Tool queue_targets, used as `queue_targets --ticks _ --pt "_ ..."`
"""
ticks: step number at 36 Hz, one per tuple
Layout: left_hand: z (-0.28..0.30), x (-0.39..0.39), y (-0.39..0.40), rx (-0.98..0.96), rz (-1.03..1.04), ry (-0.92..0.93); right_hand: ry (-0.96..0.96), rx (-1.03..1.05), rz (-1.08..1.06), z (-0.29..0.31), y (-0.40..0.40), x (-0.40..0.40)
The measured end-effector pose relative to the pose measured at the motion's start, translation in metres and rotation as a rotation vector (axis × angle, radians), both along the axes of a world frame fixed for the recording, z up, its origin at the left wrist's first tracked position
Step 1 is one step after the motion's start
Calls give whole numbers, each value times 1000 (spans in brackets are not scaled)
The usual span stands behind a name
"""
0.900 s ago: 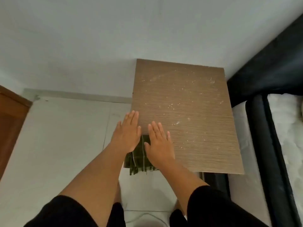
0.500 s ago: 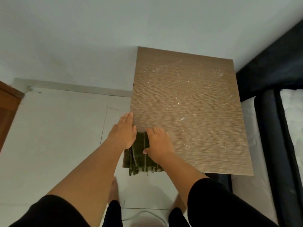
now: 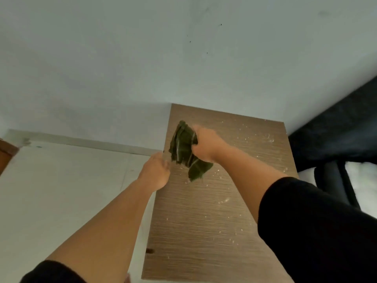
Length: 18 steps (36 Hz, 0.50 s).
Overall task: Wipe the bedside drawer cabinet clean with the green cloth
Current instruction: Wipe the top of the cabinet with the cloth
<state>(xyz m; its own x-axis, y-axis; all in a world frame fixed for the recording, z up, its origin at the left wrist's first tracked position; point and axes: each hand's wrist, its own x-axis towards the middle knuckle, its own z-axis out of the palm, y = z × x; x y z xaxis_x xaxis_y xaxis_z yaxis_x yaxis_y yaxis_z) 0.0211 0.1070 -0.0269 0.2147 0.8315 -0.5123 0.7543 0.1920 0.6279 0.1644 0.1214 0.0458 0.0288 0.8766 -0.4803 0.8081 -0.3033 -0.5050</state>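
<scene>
right hand (image 3: 206, 145) fingers clutch the green cloth (image 3: 184, 149) above the cabinet top (image 3: 204, 221).

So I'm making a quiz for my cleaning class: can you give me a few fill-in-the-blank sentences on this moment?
1. The green cloth is gripped in the person's ____ hand.
2. The left hand rests at the cabinet top's ____ edge.
3. Pale ____ are scattered over the wood-grain top.
4. The person's sleeves are ____ in colour.

Missing words: right; left; crumbs; black
</scene>
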Motion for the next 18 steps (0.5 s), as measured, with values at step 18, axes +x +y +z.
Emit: queue_targets --ticks 18 --pt "-68 57 97 -137 255 -139 -609 429 -167 -78 139 19"
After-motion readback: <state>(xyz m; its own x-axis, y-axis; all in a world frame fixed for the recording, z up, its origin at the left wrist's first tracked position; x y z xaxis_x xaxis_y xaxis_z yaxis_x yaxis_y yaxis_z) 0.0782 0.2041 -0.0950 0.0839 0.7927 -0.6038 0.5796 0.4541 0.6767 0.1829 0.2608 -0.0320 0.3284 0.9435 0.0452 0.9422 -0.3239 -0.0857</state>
